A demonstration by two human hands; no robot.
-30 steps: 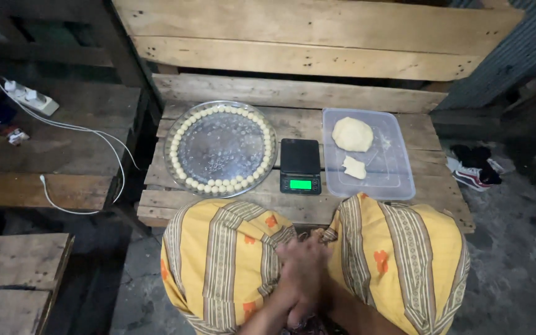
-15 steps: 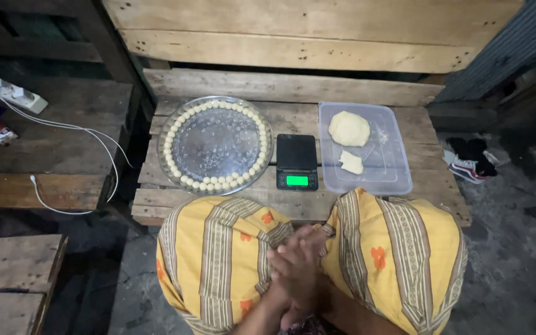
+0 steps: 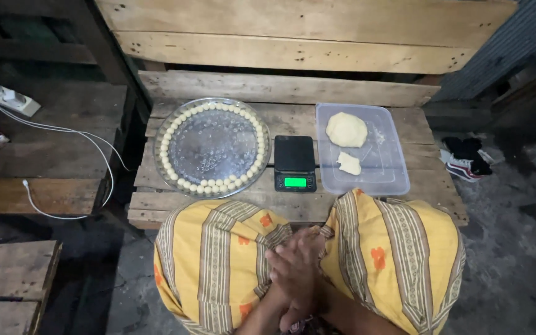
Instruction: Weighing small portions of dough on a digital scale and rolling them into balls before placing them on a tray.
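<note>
My left hand (image 3: 283, 273) and my right hand (image 3: 313, 260) are pressed palm to palm between my knees, which are covered by a yellow striped cloth (image 3: 212, 267). Anything between the palms is hidden. In front of me, a round silver tray (image 3: 213, 146) carries a ring of small dough balls (image 3: 218, 186) along its rim. A black digital scale (image 3: 294, 162) with a green display stands to its right. Further right, a clear plastic container (image 3: 392, 170) holds a large dough lump (image 3: 346, 129) and a small dough piece (image 3: 349, 164).
Everything rests on a low table of wooden planks (image 3: 280, 87), with thick planks behind it. A white power strip (image 3: 7, 99) and a white cable (image 3: 100, 155) lie on wood at the left. A shoe (image 3: 463, 164) lies on the floor at the right.
My pressed hands have slid a little against each other and sit slightly higher. Nothing on the table has moved.
</note>
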